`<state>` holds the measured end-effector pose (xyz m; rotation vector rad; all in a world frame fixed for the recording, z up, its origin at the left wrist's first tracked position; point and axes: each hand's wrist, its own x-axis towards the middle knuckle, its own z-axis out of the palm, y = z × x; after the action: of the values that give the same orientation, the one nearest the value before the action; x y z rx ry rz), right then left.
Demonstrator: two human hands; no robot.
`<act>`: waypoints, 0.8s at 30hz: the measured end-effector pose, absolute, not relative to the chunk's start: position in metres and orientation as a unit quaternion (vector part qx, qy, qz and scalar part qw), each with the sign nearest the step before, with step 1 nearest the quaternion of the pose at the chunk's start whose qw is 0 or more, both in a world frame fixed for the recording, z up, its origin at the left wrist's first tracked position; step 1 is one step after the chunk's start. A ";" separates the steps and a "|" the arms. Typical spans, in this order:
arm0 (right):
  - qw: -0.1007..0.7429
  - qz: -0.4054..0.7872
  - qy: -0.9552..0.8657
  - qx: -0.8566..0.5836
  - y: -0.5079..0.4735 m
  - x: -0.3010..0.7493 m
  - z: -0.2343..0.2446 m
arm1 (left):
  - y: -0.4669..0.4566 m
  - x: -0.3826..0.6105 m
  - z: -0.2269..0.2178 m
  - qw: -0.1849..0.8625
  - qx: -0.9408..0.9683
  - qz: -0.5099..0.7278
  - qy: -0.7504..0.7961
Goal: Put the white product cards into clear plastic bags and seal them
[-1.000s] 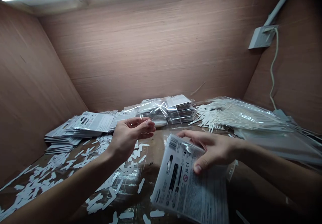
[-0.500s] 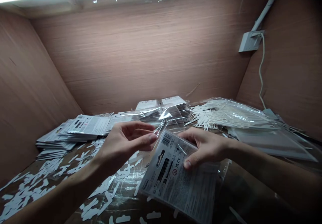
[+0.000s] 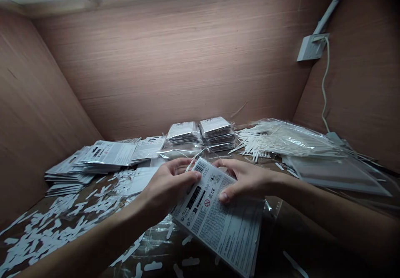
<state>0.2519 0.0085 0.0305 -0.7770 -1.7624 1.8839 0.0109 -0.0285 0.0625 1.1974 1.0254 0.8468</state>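
Observation:
A printed packaging card [image 3: 221, 224] with a barcode and small text is tilted in front of me, and clear plastic film shows around its edges. My right hand [image 3: 243, 182] grips its right upper side, thumb on the printed face and fingers behind. At the card's upper left corner, my left hand [image 3: 175, 182] is closed, its thumb pressing near the barcode. The left fingers are partly hidden behind the card. Transparent film [image 3: 203, 150] rises just beyond the top edge between both hands.
Stacks of printed cards [image 3: 109, 155] stand at the left, with two bundled stacks [image 3: 215, 126] at the back. White paper offcuts [image 3: 53, 228] cover the left surface. Thin white strips [image 3: 256, 142] and clear plastic bags [image 3: 337, 170] lie at the right. A socket box [image 3: 312, 47] hangs on the wall.
My left hand has moved right and down onto the card's upper left corner and closed there. The card, still in my right hand, has shifted slightly left.

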 end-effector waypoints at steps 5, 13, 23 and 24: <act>0.210 0.711 -0.618 -0.263 0.012 0.251 0.024 | -0.018 0.007 0.048 0.683 0.509 0.301 0.429; 0.197 0.710 -0.623 -0.263 0.019 0.258 0.019 | -0.020 0.008 0.052 0.723 0.461 0.341 0.386; 0.172 0.695 -0.628 -0.304 0.014 0.250 0.017 | -0.015 0.005 0.041 0.702 0.477 0.303 0.433; 0.172 0.693 -0.626 -0.313 0.014 0.250 0.017 | -0.015 0.005 0.040 0.702 0.475 0.300 0.438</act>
<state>0.2499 0.0140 0.0168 -0.8896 -1.7779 1.9663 0.0054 -0.0147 0.0400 1.0561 0.9753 0.6672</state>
